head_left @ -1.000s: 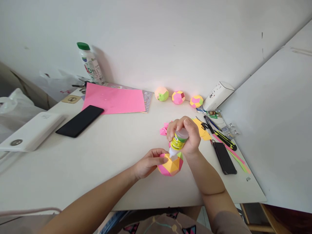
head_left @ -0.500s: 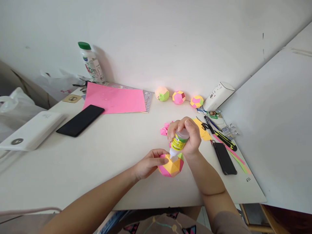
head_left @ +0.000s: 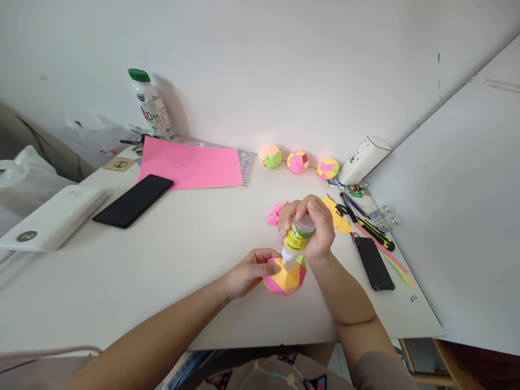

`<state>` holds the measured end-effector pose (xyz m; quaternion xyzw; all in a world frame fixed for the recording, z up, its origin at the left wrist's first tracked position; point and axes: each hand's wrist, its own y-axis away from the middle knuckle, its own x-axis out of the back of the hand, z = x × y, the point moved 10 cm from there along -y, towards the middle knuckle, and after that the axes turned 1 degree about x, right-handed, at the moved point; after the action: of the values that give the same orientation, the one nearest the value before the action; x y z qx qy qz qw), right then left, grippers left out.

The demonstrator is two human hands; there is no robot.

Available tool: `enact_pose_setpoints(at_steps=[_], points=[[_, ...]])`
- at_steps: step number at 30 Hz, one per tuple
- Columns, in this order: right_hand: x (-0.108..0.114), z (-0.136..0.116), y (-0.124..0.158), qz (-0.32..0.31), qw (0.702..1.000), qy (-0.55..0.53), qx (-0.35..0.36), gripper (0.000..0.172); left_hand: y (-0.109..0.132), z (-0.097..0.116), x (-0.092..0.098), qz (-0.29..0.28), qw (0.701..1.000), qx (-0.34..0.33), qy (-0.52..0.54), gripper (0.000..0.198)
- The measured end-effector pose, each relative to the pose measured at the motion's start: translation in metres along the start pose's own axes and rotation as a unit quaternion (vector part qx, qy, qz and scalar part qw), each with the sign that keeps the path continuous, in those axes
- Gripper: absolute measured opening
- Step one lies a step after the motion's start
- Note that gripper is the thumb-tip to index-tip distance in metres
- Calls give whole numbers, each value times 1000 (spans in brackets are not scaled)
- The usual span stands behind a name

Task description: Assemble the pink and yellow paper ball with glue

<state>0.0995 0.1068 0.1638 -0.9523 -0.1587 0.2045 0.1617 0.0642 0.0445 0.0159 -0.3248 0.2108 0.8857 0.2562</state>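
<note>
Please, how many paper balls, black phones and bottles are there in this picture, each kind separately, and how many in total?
Paper balls: 4, the held paper ball in the left hand and three balls by the wall.
Black phones: 2, the left phone and the right phone.
Bottles: 2, the glue bottle in the right hand and the drink bottle.
Total: 8.

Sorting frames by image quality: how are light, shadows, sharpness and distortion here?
Head view: soft, even light, no glare; the drink bottle casts a soft shadow rightward on the wall. Head view: right hand, glue bottle, left hand and paper ball look sharp; the wide-angle lens splays the table outward.
</note>
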Motion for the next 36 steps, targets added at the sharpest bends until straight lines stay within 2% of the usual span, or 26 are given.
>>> enact_pose_setpoints(at_steps=[17,25,36], points=[[-3,-5,1,-7,999,-8,31,27,0,0,-5,-21,1000,6,-12,27],[2,-16,0,6,999,6,51,27,0,4,0,-2,1000,-3,-16,26],[1,-22,-1,0,997,11,78,27,0,4,1,-5,1000,-5,-19,24]])
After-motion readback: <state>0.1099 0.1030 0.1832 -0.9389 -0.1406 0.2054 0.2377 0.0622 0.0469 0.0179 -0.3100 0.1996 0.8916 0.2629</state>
